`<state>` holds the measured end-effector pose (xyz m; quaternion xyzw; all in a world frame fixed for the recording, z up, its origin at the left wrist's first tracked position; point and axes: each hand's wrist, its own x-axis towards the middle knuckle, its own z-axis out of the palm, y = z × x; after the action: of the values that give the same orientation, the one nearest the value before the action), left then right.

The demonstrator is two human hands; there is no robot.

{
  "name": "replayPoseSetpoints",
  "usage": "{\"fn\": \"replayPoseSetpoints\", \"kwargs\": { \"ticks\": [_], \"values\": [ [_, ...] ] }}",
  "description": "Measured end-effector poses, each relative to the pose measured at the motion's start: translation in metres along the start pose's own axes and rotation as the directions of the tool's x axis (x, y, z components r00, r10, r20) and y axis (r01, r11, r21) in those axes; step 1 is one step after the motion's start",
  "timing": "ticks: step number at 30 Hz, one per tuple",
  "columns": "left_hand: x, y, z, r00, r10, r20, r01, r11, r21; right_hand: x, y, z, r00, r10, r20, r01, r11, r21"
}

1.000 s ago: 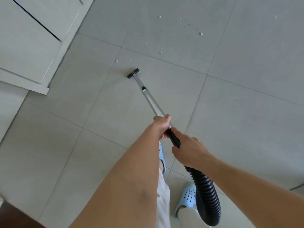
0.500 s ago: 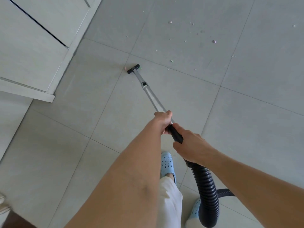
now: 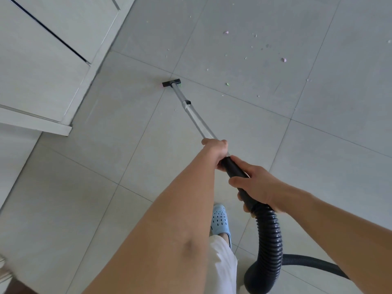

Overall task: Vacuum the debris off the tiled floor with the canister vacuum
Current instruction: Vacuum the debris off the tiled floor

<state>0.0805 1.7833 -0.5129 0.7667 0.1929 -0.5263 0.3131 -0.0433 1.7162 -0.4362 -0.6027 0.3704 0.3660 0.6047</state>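
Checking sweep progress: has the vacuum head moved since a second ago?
Yes. The vacuum head slid forward to the grout line crossing, nearer the cabinet.

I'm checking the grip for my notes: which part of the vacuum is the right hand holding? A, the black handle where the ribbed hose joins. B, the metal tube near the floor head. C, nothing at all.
A: the right hand wraps the black handle just above the ribbed hose.

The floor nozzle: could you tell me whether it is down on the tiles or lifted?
Apparently down: the floor nozzle sits against the tiled floor, no visible gap.
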Motion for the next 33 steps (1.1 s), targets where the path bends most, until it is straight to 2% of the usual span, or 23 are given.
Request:
{"fn": "replayPoseSetpoints", "kwargs": {
  "ticks": [6,11,13,16,21,29,33],
  "values": [
    [0.010,0.012,-0.024,0.999,-0.002,-0.044,0.002,1.000,-0.005,0.014,-0.027,0.004,0.999,0.029,0.028,-0.030,0.999,0.033],
    [0.023,0.016,-0.046,0.999,0.024,-0.047,-0.025,0.999,-0.024,0.029,-0.049,0.014,1.000,0.014,0.019,-0.013,0.999,-0.034],
    [0.031,0.015,-0.050,1.000,0.020,-0.019,-0.022,0.996,-0.087,0.033,-0.056,0.020,1.000,-0.015,-0.011,0.013,0.988,-0.153],
    [0.037,0.014,-0.051,0.999,0.037,0.029,-0.031,0.979,-0.200,0.034,-0.062,0.025,0.992,-0.090,-0.088,0.046,0.910,-0.413],
    [0.024,0.009,-0.032,0.997,0.054,0.059,-0.039,0.972,-0.233,0.019,-0.047,0.023,0.971,-0.157,-0.177,0.018,0.795,-0.606],
    [-0.001,-0.018,0.017,0.994,0.049,0.094,-0.039,0.994,-0.099,-0.012,0.008,0.018,0.969,-0.132,-0.207,0.009,0.861,-0.508],
    [-0.010,-0.035,0.024,0.998,0.037,0.052,-0.037,0.999,-0.007,-0.023,0.027,0.024,0.988,-0.073,-0.136,0.026,0.947,-0.320]
  ]
}}
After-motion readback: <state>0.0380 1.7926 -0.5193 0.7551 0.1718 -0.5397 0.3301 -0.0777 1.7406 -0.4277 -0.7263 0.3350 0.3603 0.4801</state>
